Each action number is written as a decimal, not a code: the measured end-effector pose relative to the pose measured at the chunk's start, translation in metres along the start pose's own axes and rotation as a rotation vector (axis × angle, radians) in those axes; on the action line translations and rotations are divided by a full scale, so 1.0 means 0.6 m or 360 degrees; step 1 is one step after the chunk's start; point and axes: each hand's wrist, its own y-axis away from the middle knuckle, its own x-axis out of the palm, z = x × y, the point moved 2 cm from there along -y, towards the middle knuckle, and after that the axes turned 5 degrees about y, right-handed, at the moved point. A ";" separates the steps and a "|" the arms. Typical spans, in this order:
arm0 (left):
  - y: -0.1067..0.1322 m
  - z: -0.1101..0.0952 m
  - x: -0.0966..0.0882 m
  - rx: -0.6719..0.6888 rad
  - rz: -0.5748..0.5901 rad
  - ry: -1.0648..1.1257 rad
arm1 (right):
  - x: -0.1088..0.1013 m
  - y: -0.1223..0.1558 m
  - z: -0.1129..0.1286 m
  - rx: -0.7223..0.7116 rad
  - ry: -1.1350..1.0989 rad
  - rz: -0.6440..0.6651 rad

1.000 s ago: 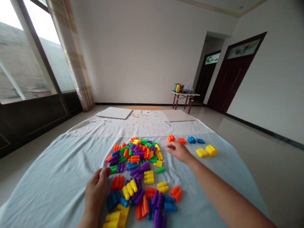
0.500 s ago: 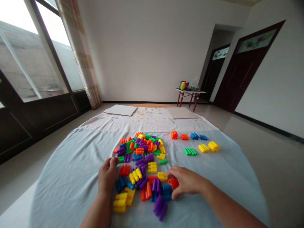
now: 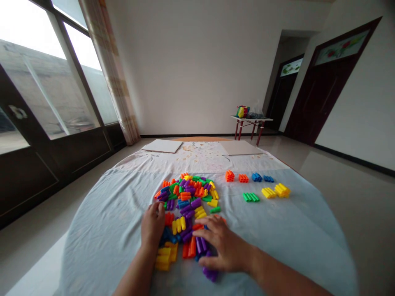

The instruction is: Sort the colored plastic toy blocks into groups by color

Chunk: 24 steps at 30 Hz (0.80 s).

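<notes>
A heap of coloured plastic blocks (image 3: 188, 197) lies on a pale blue cloth (image 3: 101, 230) in front of me. My left hand (image 3: 152, 226) rests at the heap's near left side, fingers curled loosely over orange and blue blocks. Spread flat, my right hand (image 3: 220, 244) lies over purple, orange and blue blocks at the heap's near edge, fingers stretched out. To the right sit sorted groups: orange blocks (image 3: 236, 177), blue blocks (image 3: 261, 177), green blocks (image 3: 251, 197) and yellow blocks (image 3: 275, 191).
Two flat white boards (image 3: 162, 145) (image 3: 240, 147) lie on the cloth's far end. A small red-legged table (image 3: 250, 123) with bags stands by the far wall. Windows and a curtain are on the left, dark doors on the right.
My right hand drew back from the far sorted groups to the near blocks, left a green block set beside the yellow ones, and now lies flat. The view shifted right.
</notes>
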 end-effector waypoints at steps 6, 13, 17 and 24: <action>0.010 -0.021 0.022 0.0182 -0.0023 -0.0018 | 0.033 0.002 0.009 -0.0179 0.0055 0.0238; 0.062 -0.047 0.080 0.0161 -0.0153 -0.0107 | 0.024 0.009 -0.054 0.0156 0.0185 -0.0135; 0.068 -0.078 0.100 0.0283 -0.0059 -0.0139 | 0.016 0.008 -0.063 0.0162 0.0115 -0.0333; -0.090 -0.059 0.064 0.0055 0.0163 -0.0730 | 0.023 0.005 -0.097 0.0243 0.0089 -0.0810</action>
